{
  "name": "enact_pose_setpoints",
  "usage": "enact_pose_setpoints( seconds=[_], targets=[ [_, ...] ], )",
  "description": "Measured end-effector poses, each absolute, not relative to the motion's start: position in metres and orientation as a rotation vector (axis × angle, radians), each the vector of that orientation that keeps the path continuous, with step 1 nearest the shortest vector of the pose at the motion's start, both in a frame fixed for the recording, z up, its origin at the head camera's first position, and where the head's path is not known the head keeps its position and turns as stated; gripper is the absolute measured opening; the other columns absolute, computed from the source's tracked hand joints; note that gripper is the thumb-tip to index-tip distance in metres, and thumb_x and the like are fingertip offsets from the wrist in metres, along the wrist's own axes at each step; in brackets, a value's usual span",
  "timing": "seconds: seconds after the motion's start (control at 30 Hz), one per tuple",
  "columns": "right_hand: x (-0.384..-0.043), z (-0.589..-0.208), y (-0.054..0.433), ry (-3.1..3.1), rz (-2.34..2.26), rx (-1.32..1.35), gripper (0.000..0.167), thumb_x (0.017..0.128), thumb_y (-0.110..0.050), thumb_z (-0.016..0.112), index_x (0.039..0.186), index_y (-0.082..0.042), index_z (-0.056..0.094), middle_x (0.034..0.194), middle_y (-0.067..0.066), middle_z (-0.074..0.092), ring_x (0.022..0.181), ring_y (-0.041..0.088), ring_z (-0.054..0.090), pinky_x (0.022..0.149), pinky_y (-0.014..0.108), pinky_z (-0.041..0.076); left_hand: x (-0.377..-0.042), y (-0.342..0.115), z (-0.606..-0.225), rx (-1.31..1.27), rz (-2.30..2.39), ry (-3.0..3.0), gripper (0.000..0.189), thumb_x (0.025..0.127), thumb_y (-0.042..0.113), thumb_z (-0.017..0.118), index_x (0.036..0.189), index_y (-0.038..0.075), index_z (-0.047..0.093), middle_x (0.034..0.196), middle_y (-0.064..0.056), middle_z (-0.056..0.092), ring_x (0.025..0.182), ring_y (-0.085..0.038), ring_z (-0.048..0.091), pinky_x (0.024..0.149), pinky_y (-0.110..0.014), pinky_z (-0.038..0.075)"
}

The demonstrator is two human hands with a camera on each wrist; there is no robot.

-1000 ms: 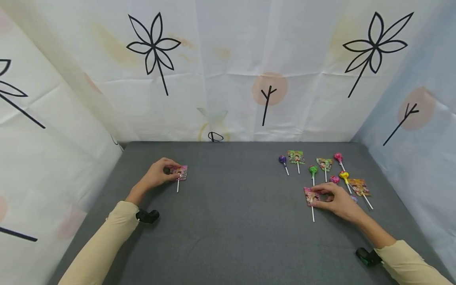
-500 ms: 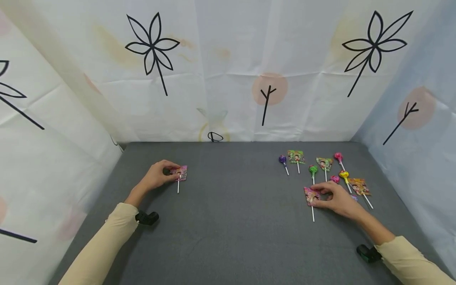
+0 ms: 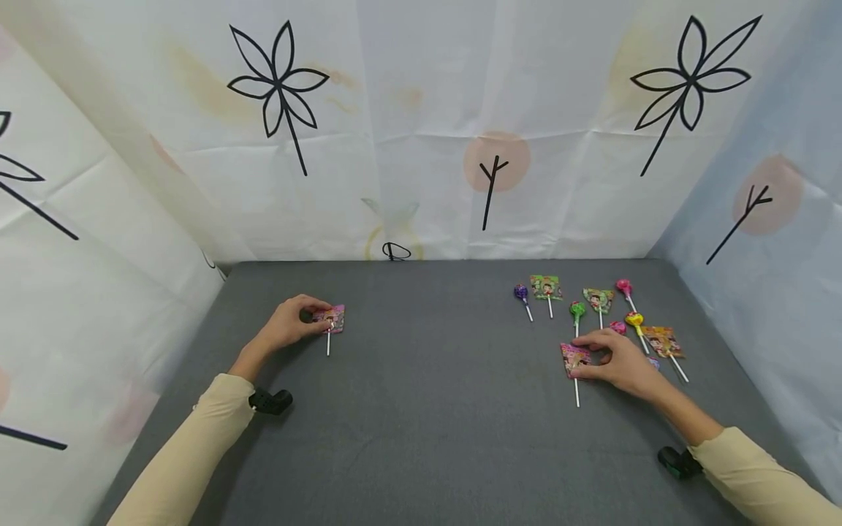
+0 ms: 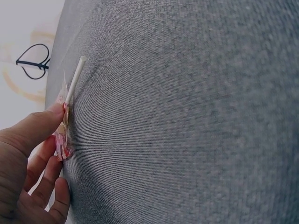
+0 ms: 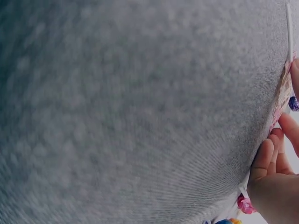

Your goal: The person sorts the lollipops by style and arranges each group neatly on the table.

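Note:
At the left of the table, my left hand (image 3: 289,324) pinches a lollipop in a flat pink wrapper (image 3: 338,317) between thumb and fingers. Its white stick (image 4: 76,79) points away from the hand in the left wrist view. On the right side, my right hand (image 3: 623,367) has thumb and index finger on the edges of a second flat pink-wrapped lollipop (image 3: 573,358), whose stick points toward the near edge. The right wrist view shows that wrapper (image 5: 281,95) edge-on, low against the cloth. Just beyond this hand stands a green ball lollipop (image 3: 577,309), its stick end near the fingers.
Several other lollipops lie at the back right: purple (image 3: 521,292), two in green wrappers, pink (image 3: 623,286), yellow (image 3: 634,320) and one in an orange wrapper (image 3: 662,340). The right hand partly covers a few. Patterned white cloth (image 3: 421,131) encloses the grey table (image 3: 421,409).

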State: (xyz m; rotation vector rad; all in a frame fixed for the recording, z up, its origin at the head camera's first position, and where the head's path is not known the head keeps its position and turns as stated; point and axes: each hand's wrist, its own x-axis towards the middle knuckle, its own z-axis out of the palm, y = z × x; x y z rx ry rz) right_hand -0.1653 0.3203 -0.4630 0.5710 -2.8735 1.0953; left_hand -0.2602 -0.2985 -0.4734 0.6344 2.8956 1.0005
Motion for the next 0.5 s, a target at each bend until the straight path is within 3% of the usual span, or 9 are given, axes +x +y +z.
enact_pose_setpoints(
  seconds=[0.5],
  targets=[
    [-0.1685, -0.4629, 0.3237, -2.889, 1.143, 0.626, 0.05, 0.079, -0.016, 0.09, 0.12, 0.005, 0.07, 0.103, 0.006, 0.066, 0.089, 0.017, 0.055, 0.07, 0.028, 0.047, -0.2615, -0.2997, -0.4751, 0.638, 1.018, 2.88, 0.034, 0.091, 0.015, 0.08, 0.12, -0.001, 0.071, 0.113, -0.017, 0.064, 0.106, -0.036, 0.058, 0.092, -0.058, 0.043]
  ],
)
